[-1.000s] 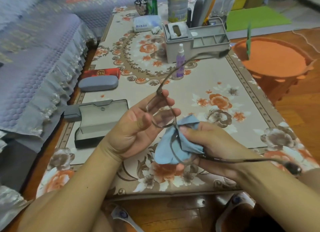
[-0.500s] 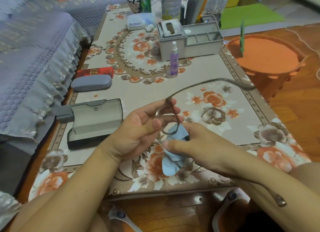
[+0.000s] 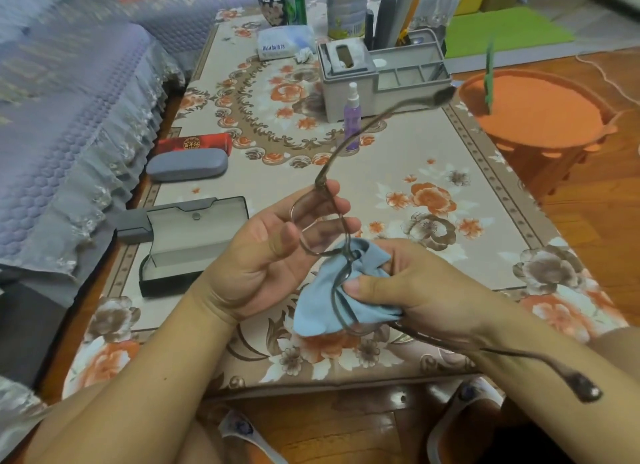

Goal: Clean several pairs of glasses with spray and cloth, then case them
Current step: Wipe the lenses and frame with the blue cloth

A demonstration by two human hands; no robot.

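Note:
A thin dark-framed pair of glasses (image 3: pixel 346 145) is held above the table, temples spread wide. My left hand (image 3: pixel 277 256) pinches the far lens rim between thumb and fingers. My right hand (image 3: pixel 415 290) grips a light blue cloth (image 3: pixel 322 308) wrapped over the near lens, thumb pressing on it. A purple spray bottle (image 3: pixel 352 115) stands upright past the hands. An open black case (image 3: pixel 190 238) with a pale lining lies at the left. A closed grey case (image 3: pixel 187 165) and a red case (image 3: pixel 197 143) lie behind it.
A grey desk organiser (image 3: pixel 377 79) with pens, a tissue pack (image 3: pixel 285 43), a can and a canister stand at the table's far end. An orange plastic stool (image 3: pixel 540 114) is to the right. A purple-covered sofa (image 3: pixel 62 117) runs along the left.
The glasses have tipped back up, their far temple swinging toward the organiser. The cloth has opened out wider over the near lens. The view has shifted.

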